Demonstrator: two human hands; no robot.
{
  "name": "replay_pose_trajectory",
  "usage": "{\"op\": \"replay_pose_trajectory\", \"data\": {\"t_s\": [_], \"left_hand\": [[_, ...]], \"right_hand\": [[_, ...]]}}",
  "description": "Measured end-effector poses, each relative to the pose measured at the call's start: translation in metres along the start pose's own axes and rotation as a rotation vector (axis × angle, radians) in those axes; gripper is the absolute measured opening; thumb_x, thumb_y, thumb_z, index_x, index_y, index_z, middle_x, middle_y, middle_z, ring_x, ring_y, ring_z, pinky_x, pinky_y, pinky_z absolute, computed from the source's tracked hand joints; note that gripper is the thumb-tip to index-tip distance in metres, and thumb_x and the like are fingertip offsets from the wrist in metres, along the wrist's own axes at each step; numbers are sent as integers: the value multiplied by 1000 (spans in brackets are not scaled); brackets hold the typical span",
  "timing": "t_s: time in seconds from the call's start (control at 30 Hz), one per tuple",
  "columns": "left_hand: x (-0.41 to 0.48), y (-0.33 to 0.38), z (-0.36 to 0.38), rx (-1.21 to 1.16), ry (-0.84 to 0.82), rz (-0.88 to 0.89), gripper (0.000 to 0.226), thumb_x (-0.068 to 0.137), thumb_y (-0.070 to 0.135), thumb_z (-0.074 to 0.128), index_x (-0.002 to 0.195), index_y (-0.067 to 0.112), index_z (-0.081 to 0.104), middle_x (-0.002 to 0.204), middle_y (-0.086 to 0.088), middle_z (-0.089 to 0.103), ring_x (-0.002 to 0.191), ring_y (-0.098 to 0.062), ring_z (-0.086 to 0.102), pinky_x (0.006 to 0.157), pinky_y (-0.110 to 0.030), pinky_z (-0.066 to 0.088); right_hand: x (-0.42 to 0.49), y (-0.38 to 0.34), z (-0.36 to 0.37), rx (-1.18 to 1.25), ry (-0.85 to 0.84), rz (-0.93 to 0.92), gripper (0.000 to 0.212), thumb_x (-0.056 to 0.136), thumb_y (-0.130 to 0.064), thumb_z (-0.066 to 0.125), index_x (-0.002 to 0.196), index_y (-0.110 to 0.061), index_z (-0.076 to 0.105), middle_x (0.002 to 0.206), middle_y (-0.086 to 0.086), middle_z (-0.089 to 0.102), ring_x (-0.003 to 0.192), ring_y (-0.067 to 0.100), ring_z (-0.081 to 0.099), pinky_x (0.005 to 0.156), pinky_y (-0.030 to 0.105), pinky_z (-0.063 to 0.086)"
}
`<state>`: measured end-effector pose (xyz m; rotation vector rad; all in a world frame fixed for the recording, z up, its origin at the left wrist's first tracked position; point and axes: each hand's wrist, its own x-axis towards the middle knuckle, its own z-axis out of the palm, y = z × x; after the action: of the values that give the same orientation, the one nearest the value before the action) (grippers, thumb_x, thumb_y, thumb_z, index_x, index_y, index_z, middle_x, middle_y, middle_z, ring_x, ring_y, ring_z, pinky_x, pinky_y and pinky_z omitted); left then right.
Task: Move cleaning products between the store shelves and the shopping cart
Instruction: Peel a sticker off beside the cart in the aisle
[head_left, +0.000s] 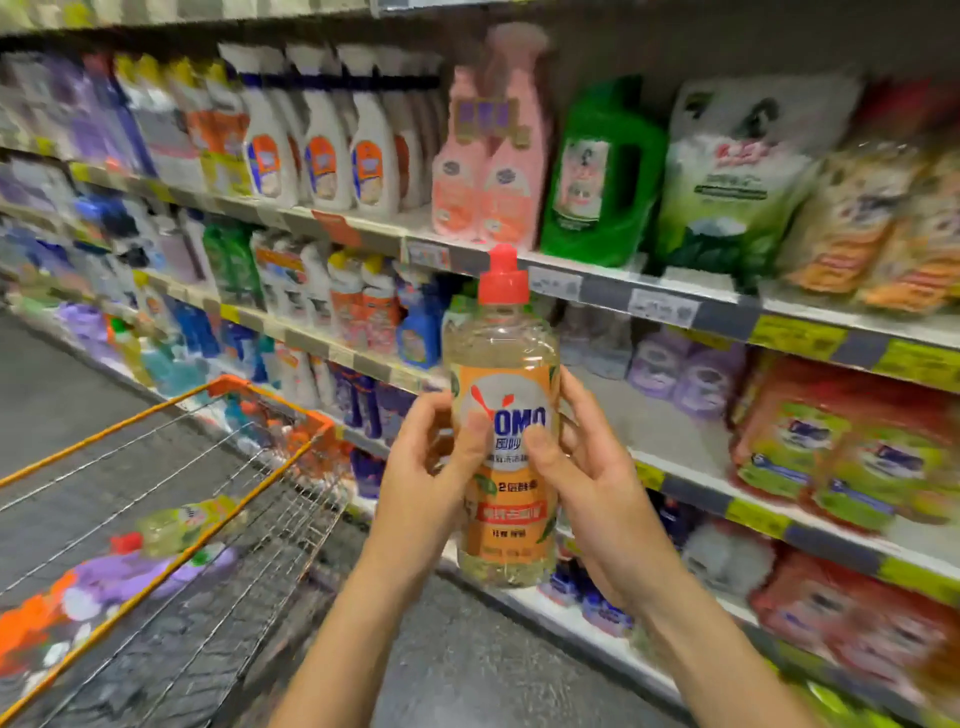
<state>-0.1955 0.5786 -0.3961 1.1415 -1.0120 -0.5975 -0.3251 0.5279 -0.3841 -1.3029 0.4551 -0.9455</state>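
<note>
I hold a clear dish-soap bottle (503, 364) with a red cap and an orange OMO label upright in front of the shelves. My left hand (428, 467) grips its left side with the thumb on the label. My right hand (587, 467) wraps around its right side, thumb also on the label. The orange-rimmed wire shopping cart (270, 410) stands at the lower left. In it lie a similar clear bottle (182, 525) with a red cap, a purple pouch (135, 577) and an orange pack (26, 634).
Store shelves (613, 286) run from the far left to the near right, packed with spray bottles, pink bottles (488, 171), a green jug (602, 176) and refill bags (727, 176). A bare gap on the middle shelf (644, 415) lies just behind the held bottle. Grey floor runs between cart and shelves.
</note>
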Motion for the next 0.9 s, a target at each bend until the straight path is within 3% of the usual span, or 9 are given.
{"op": "replay_pose_trajectory", "data": {"t_s": [0.13,0.23,0.33,0.43,0.53,0.67,0.8,0.9], "left_hand": [[-27,8,72,-104,-176,-35,54,74,58,64,98,10,58,87,-10,66,82,-11,61,72,-26,52],[-41,14,127,-150,-277,-51,61,70,70,64,96,14,59,84,0,68,81,-9,63,72,-23,52],[-52,20,176,-187,-367,-60,49,76,55,62,99,12,60,87,0,70,82,-8,64,70,-22,52],[-58,21,216,-195,-437,-56,43,80,51,58,100,13,60,89,1,70,84,-9,65,71,-23,52],[-54,18,268,-183,-495,-77,44,81,49,60,104,11,60,94,0,72,87,-11,67,71,-20,52],[-31,10,337,-164,-499,-54,48,78,52,60,105,13,60,98,-1,72,93,-14,68,75,-20,51],[1,2,385,-157,-493,-45,48,76,53,60,109,18,62,102,1,72,97,-14,68,78,-21,52],[33,-1,401,-145,-488,-45,51,75,50,62,114,19,62,104,1,73,99,-14,68,78,-21,53]], "right_hand": [[-59,-35,-51,-32,190,-23,48,81,-23,59,124,-42,47,121,-10,69,108,7,66,80,22,55],[-93,-59,-89,-106,291,-42,53,81,-28,61,129,-45,44,132,-6,62,116,10,62,89,28,55],[-118,-77,-127,-129,383,-86,51,81,-28,61,127,-45,44,137,-7,58,119,9,60,96,32,53],[-134,-88,-158,-136,409,-107,59,81,-33,61,134,-47,40,138,-14,56,122,10,58,97,37,52],[-142,-101,-206,-123,448,-149,57,85,-33,62,135,-47,40,132,-23,58,121,4,57,96,30,52],[-127,-122,-271,-159,402,-181,63,70,-48,81,124,-58,51,131,-13,62,122,10,58,95,30,51],[-97,-130,-326,-164,437,-253,80,68,-40,83,138,-35,44,131,-7,63,121,13,59,89,22,51],[-66,-135,-350,-141,424,-259,82,69,-40,83,140,-33,43,130,-11,63,119,9,60,85,19,52]]}}
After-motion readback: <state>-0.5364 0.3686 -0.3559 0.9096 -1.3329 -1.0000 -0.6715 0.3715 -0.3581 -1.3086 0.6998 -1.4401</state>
